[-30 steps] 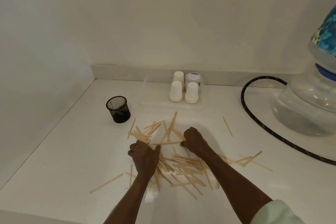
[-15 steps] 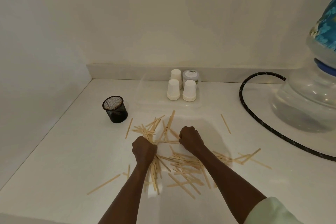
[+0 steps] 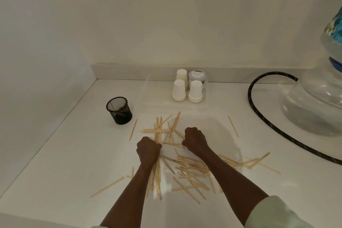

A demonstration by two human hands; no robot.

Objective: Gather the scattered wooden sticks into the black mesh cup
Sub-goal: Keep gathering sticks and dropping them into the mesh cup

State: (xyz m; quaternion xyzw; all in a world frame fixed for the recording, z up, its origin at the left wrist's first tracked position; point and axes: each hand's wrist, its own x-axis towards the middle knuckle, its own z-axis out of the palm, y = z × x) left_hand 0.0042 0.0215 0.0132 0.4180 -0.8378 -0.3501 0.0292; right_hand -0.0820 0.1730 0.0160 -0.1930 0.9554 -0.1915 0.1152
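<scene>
**On the white desk: both fists among the sticks**

On the left part of the desk [image 3: 55, 153], near the side wall, the black mesh cup [image 3: 119, 110] stands upright with a few sticks already inside. Open desk surface lies between the cup and the pile, with only one single stick [image 3: 133, 132] there. Another loose stick [image 3: 107, 187] lies alone toward the front left edge.

In the middle, the wooden sticks [image 3: 190, 170] are scattered in a loose heap. The left hand [image 3: 148, 149] is a fist, its fingers clamped on a bundle of sticks that comes out above and below it. The right hand [image 3: 195, 139] is also closed, knuckles up, touching the sticks; what its fingers hold I cannot tell.

Behind the pile, near the back wall, three white paper cups [image 3: 187, 89] stand upside down beside a small round jar [image 3: 197, 77]. To the right, a black hose [image 3: 259, 116] curves over the desk, and a large clear water bottle [image 3: 314, 109] stands at the right edge. More sticks reach close to the hose.
</scene>
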